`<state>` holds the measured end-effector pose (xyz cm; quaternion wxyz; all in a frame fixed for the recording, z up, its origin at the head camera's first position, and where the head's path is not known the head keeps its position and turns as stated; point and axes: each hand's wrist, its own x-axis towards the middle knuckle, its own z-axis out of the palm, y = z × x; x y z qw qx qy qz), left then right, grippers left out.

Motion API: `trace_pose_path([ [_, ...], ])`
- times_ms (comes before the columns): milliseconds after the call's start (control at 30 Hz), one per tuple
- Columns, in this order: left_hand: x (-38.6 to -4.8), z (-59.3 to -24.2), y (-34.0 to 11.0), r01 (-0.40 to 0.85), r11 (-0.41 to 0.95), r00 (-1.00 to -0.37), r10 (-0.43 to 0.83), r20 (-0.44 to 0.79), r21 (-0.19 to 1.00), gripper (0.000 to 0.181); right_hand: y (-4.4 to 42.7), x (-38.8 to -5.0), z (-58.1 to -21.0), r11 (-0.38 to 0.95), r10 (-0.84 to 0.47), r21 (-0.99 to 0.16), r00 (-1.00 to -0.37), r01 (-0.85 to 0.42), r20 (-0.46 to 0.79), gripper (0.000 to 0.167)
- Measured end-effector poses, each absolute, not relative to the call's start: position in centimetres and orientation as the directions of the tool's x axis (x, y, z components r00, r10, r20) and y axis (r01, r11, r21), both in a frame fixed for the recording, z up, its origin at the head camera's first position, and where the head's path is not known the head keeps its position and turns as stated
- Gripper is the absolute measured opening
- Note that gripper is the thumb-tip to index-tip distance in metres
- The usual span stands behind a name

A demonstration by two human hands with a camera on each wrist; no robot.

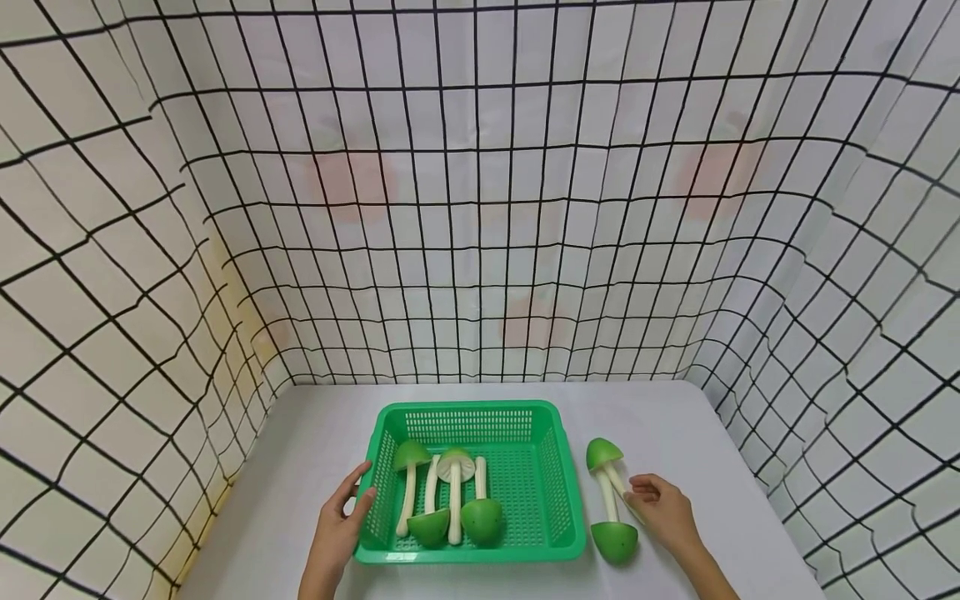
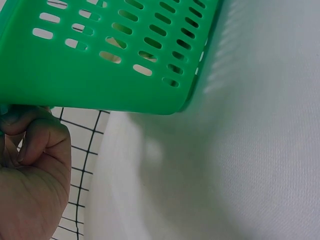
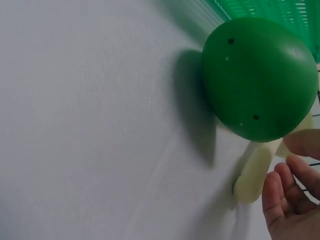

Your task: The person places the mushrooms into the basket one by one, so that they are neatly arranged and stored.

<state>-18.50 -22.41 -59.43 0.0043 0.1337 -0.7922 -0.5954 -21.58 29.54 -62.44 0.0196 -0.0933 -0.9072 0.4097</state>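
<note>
A green plastic basket (image 1: 468,557) holds several toy mushrooms (image 1: 482,521) with green caps and pale stems, lying along its left half. My left hand (image 1: 337,521) grips the basket's left rim, fingers bent against it in the left wrist view. Right of the basket, two more mushrooms lie on the white surface. One has its cap (image 1: 615,543) toward me; the other has its cap (image 1: 603,452) at the far end, its stem slanting toward my right hand (image 1: 667,512). Thumb and fingers are apart beside that stem (image 3: 252,180); contact is unclear.
The white tabletop (image 1: 300,433) extends around the basket. Pale walls carrying a black grid (image 1: 480,250) enclose it at the back and on both sides. The basket's right wall stands close to the two loose mushrooms.
</note>
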Motion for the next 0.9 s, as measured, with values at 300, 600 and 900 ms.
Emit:
trace_pose_path([
  [300, -18.6, -59.6, -22.4, -0.225, 0.256, -0.959, -0.231, -0.166, 0.94, 0.052, 30.2, -21.5, -62.6, 0.655, 0.105, -0.744, -0.991, 0.13, -0.081, 0.031],
  [600, -18.5, -59.6, -22.3, -0.227, 0.244, -0.958, -0.231, -0.171, 0.943, 0.052, 30.5, -21.7, -62.7, 0.669, 0.079, -0.732, -0.992, 0.127, -0.1, 0.031],
  [900, -18.6, -59.7, -22.4, -0.22, 0.243, -0.96, -0.225, -0.166, 0.945, 0.051, 30.9, -22.0, -63.4, 0.656, 0.074, -0.744, -0.992, 0.124, -0.101, 0.03],
])
